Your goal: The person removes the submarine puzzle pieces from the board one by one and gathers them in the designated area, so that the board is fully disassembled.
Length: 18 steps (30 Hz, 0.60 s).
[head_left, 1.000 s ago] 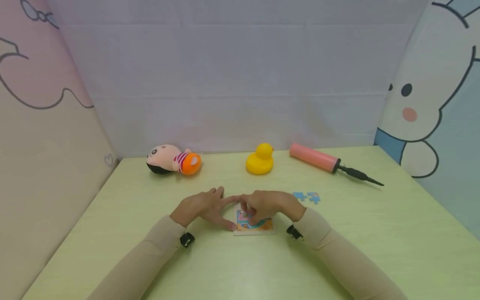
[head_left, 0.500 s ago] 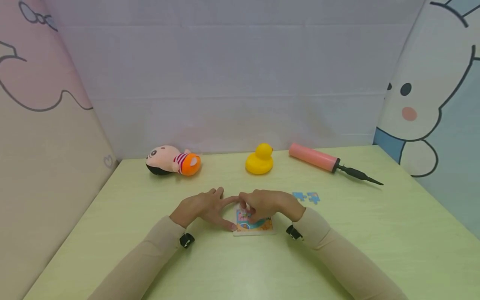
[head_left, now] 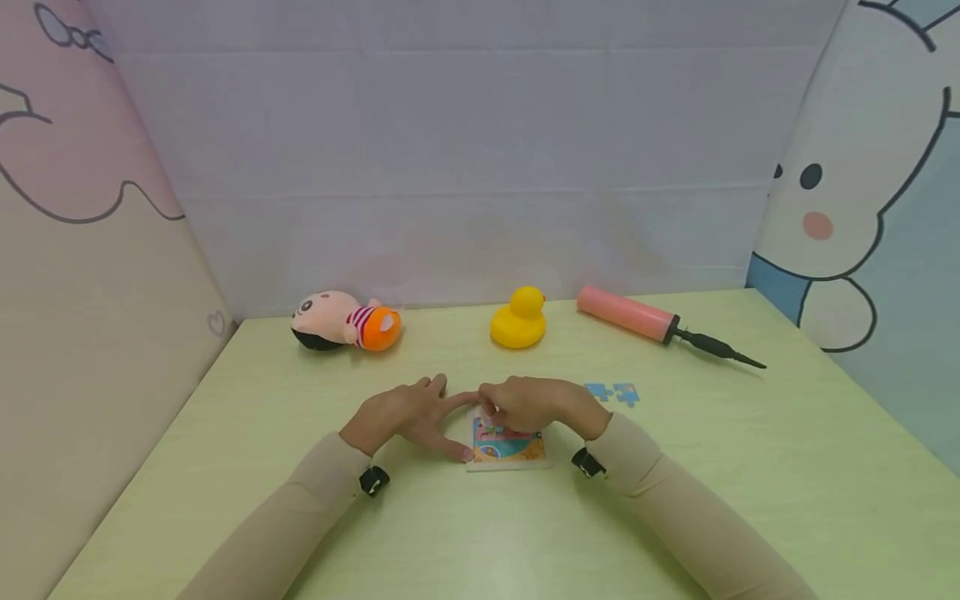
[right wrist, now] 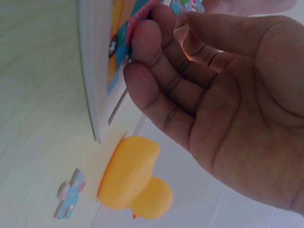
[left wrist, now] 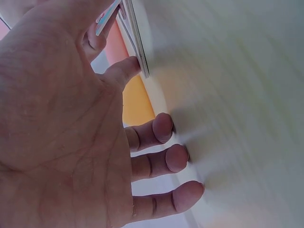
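A small picture puzzle board (head_left: 510, 452) lies flat on the pale green table (head_left: 480, 533). My left hand (head_left: 438, 417) rests beside it, thumb against the board's left edge (left wrist: 137, 42), forefinger stretched along its far side, the other fingers (left wrist: 161, 159) on the table. My right hand (head_left: 525, 406) is curled over the board's far half. Its fingertips (right wrist: 142, 61) lie on the picture (right wrist: 114, 61), and thumb and forefinger pinch a small puzzle piece (right wrist: 187, 5) at the far left corner. Two loose blue pieces (head_left: 613, 392) lie to the right.
Along the back wall lie a plush doll (head_left: 345, 320), a yellow rubber duck (head_left: 519, 318) and a pink hand pump (head_left: 637, 317) with a black hose. Cartoon-printed panels enclose the table on the left, back and right.
My right hand's fingers have drawn back toward the board's far edge, uncovering more of the picture. The left hand has stayed put.
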Motion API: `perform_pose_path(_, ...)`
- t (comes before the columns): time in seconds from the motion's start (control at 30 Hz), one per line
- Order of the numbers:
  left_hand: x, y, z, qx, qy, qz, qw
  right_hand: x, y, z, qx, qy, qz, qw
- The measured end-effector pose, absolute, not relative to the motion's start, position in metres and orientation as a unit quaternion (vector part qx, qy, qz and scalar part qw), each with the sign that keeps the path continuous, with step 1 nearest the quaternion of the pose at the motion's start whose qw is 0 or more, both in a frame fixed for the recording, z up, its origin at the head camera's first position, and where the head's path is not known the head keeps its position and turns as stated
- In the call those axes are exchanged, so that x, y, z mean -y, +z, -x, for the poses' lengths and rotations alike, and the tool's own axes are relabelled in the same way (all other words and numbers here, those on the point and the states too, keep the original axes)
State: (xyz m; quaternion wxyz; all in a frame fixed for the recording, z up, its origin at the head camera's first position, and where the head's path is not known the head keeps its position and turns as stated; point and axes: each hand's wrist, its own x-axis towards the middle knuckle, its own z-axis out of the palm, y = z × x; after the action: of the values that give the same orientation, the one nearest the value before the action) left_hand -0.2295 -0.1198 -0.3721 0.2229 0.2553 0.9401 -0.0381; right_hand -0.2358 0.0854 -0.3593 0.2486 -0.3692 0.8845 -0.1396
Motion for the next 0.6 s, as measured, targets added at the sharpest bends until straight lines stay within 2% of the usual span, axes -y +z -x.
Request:
perform_pose_path(0.33,0.116,-0.3738,0.2253,-0.946,-0.049,-0.24,0.214,-0.085,-0.3587,0.2357,-0.883,-0.144,0.371,0.248)
perform_pose_path(0.6,0.111,-0.3734,0.2214,-0.949,-0.058,-0.233,0.204,-0.088,-0.358,0.238,-0.876,-0.159,0.368,0.269)
